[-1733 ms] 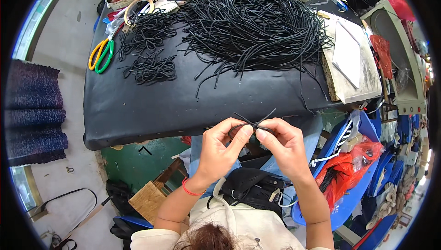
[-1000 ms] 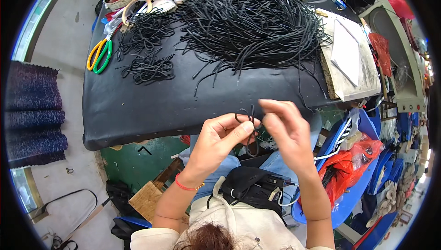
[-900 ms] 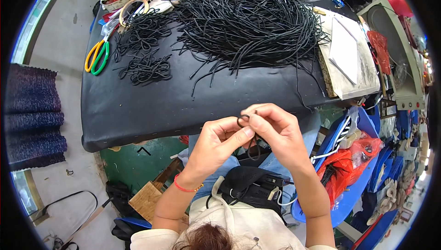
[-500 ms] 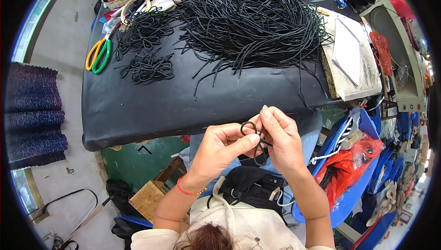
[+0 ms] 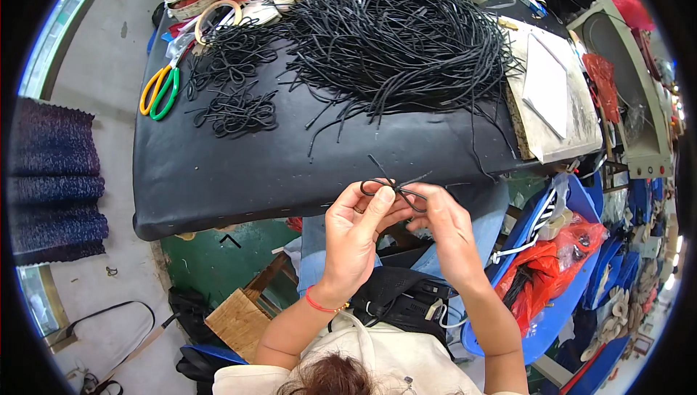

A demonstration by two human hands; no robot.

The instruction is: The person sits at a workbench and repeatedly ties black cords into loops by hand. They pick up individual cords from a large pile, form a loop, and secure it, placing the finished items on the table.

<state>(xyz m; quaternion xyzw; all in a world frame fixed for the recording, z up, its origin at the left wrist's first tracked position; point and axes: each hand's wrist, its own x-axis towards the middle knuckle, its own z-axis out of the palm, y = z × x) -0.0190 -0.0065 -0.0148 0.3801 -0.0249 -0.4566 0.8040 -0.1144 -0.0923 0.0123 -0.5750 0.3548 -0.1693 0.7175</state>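
A black cord [image 5: 396, 187] is shaped into a small bow, with a loop at each side and two ends sticking up and out. My left hand [image 5: 353, 231] pinches the bow's middle between thumb and fingers; a red bracelet circles that wrist. At the bow's right loop, the fingers of my right hand [image 5: 451, 231] close on the cord, partly hiding it. Both hands are held just off the table's near edge, above my lap. Beyond them a big heap of loose black cords [image 5: 399, 39] covers the table's far middle. Tied black cord bows [image 5: 236, 112] lie in piles left of it.
Scissors [image 5: 160, 92] with yellow and green handles rest at the black table's [image 5: 218, 177] left side. A pale board [image 5: 573, 115] with white paper lies at the right. Below it, a blue tub [image 5: 559, 322] holds red plastic bags [image 5: 541, 271]. A wooden stool [image 5: 239, 322] stands lower left.
The cord has gone from upright loops between my hands to a bow spread sideways. My left hand has turned more upright, and my right hand has dropped slightly, its fingers now at the right loop.
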